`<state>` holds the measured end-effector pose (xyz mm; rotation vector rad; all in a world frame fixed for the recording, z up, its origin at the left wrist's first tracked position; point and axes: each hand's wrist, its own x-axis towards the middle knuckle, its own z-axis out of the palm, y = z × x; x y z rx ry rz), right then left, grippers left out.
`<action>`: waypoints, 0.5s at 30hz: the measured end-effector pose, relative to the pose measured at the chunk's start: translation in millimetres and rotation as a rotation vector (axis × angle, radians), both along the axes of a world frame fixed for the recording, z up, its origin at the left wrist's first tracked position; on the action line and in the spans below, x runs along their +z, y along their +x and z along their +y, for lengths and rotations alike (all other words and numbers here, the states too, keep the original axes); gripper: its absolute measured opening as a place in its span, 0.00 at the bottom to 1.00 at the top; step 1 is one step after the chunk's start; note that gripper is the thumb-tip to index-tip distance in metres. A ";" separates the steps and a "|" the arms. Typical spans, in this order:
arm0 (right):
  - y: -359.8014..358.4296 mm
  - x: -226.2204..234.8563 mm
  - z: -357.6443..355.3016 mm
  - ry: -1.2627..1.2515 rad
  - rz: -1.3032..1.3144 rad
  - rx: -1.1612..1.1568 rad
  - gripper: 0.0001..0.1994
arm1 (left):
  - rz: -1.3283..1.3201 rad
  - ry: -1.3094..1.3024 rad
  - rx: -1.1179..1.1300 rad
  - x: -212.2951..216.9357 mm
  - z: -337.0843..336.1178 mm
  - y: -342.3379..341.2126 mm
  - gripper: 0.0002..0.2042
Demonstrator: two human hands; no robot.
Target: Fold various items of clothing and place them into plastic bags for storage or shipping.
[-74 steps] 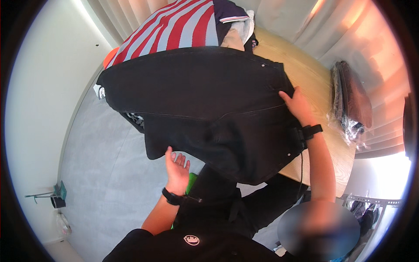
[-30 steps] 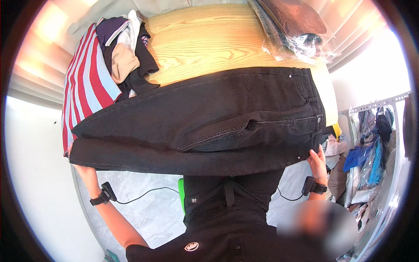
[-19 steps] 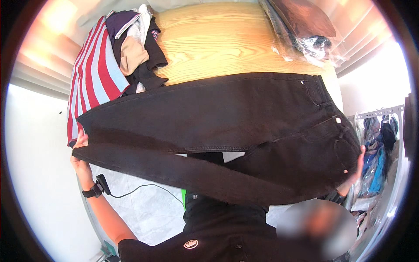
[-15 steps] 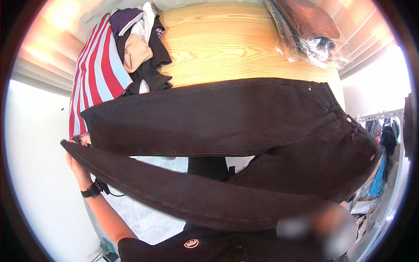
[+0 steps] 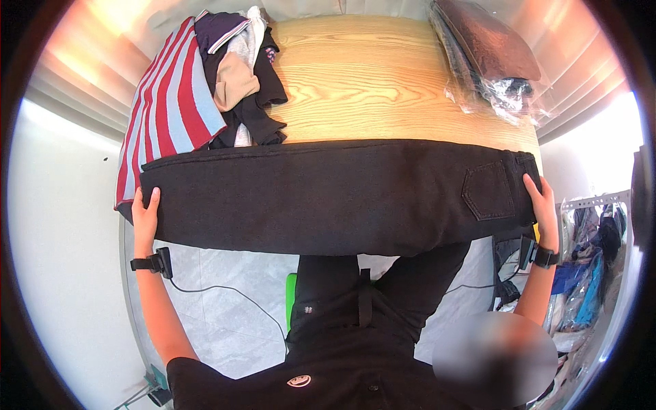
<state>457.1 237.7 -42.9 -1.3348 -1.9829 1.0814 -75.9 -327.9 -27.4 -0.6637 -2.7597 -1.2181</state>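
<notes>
A pair of black jeans (image 5: 314, 198) is folded lengthwise, one leg over the other, along the near edge of the table. A back pocket (image 5: 488, 191) faces up near the waistband at the right. My left hand (image 5: 145, 213) grips the leg hems at the left end, thumb on top and the other fingers partly hidden. At the other end, the waistband is held by my right hand (image 5: 542, 205), its thumb over the cloth. The lower edge of the jeans hangs past the table toward me.
On the wooden table (image 5: 362, 75), a red and light-blue striped garment (image 5: 171, 102) lies at left beside a heap of mixed clothes (image 5: 249, 82). Clothes in clear plastic bags (image 5: 492, 55) lie at the far right. A rack with bagged garments (image 5: 588, 273) stands at right. Cables run from both wrists.
The near leg has come over onto the far one, so the open jeans are now folded lengthwise. My right hand has come into view at the waistband.
</notes>
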 end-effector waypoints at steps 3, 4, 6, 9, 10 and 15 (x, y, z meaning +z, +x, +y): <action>3.5 -3.6 -6.3 0.069 0.020 0.006 0.17 | -0.109 0.139 -0.020 7.0 4.1 6.6 0.19; 3.7 -3.6 -7.4 0.117 0.038 0.026 0.17 | -0.080 0.169 0.003 6.8 5.1 6.3 0.19; 2.0 2.6 -11.6 0.118 0.080 -0.010 0.16 | -0.051 0.197 0.029 7.3 5.5 3.4 0.18; -2.9 4.5 -13.2 0.205 0.086 -0.097 0.16 | 0.289 0.253 0.105 8.0 8.5 -5.4 0.16; -2.9 5.1 -13.8 0.285 0.052 -0.142 0.17 | 0.285 0.250 0.111 8.4 8.0 -10.2 0.16; 1.5 -8.7 2.5 0.486 -0.415 -0.167 0.25 | -0.254 0.049 0.059 10.1 15.0 -21.7 0.18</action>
